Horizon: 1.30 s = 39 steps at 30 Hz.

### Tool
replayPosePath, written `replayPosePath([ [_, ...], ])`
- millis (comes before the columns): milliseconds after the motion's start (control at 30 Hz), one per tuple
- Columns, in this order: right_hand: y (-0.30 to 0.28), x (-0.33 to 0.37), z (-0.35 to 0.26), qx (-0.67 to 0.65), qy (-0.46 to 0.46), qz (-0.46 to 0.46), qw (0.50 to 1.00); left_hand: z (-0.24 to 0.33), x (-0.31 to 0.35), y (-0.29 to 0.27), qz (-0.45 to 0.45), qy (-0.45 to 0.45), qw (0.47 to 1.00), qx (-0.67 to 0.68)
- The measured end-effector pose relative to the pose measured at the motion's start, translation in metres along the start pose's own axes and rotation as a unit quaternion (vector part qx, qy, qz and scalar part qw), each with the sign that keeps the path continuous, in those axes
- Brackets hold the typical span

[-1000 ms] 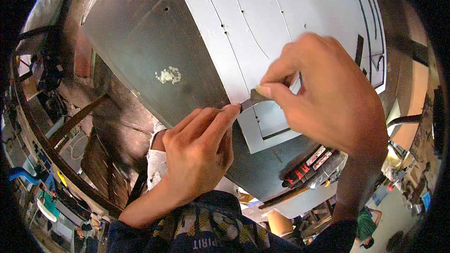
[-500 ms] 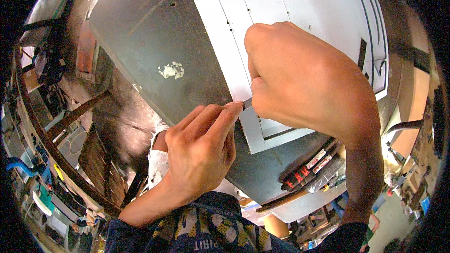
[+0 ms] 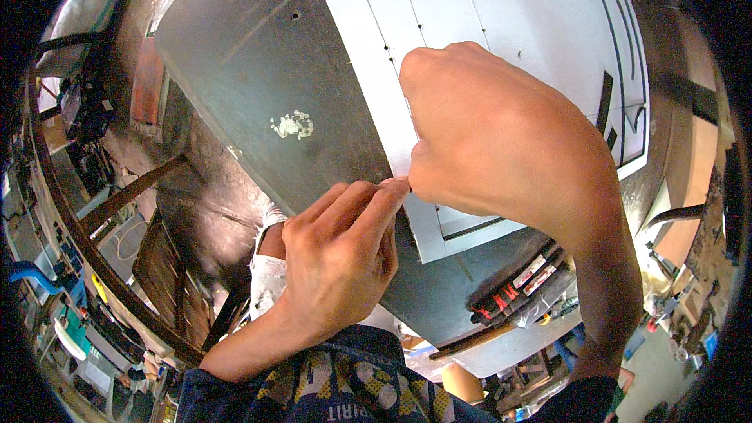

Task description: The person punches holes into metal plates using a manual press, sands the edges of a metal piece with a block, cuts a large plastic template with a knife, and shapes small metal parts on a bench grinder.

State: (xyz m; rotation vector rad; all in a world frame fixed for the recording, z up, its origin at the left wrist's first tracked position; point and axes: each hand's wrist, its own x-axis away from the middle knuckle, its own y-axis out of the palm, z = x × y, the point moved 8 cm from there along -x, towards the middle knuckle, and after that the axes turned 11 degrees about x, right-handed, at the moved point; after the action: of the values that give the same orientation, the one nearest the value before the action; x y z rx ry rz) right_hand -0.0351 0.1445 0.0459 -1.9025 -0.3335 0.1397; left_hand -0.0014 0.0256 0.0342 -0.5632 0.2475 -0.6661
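Note:
A white board (image 3: 364,70) with thin dark lines and small dark holes lies on a dark grey tabletop (image 3: 258,55). My left hand (image 3: 337,258) is closed at the board's left edge, thumb and finger pinched together; only a tiny dark bit shows by the fingertips. My right hand (image 3: 493,133) rests as a fist over the board, knuckles up, almost touching the left fingertips. Its curled fingers hide whatever they hold. Near the board's lower corner runs a black strip (image 3: 470,231) set in from the rim. Another short black strip (image 3: 605,102) lies toward the right side.
Dark tools or packs with red and white parts (image 3: 517,286) lie on the tabletop at the near right. A pale sack (image 3: 90,4) stands far left. A curved dark metal bar (image 3: 59,196) and cluttered floor items surround the left side. A light wooden panel (image 3: 697,164) is at right.
My right hand has shifted slightly left and down, closing up to my left fingertips. The dark piece seen between the hands is now mostly covered. The board appears slightly lower in view.

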Motion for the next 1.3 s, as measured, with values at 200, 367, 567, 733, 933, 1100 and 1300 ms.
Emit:
replayPosePath([
  [200,-0.005,-0.003,-0.011,0.039,-0.031,-0.022,0.999,0.002,-0.002,-0.001,0.003,-0.01,1.0,0.014],
  [367,0.01,-0.021,-0.01,0.038,-0.018,-0.111,0.993,0.0,-0.003,-0.006,0.015,-0.014,0.999,0.03],
  [567,0.015,-0.045,-0.015,0.053,0.054,-0.339,0.938,0.002,-0.006,-0.008,0.015,0.006,1.0,0.019],
  [733,0.019,-0.04,-0.018,0.051,0.048,-0.335,0.939,0.0,-0.003,-0.002,0.018,0.013,1.0,0.015],
  [933,-0.01,-0.019,-0.043,0.029,0.055,-0.452,0.89,-0.006,-0.001,0.005,-0.036,-0.021,0.999,0.002],
  [1100,-0.06,0.053,-0.003,0.143,0.178,-0.06,0.972,-0.003,0.009,-0.012,0.015,0.006,1.0,0.005],
  [1300,0.007,0.09,0.005,0.034,0.322,-0.003,0.946,-0.036,0.033,-0.014,-0.056,0.03,0.996,-0.065],
])
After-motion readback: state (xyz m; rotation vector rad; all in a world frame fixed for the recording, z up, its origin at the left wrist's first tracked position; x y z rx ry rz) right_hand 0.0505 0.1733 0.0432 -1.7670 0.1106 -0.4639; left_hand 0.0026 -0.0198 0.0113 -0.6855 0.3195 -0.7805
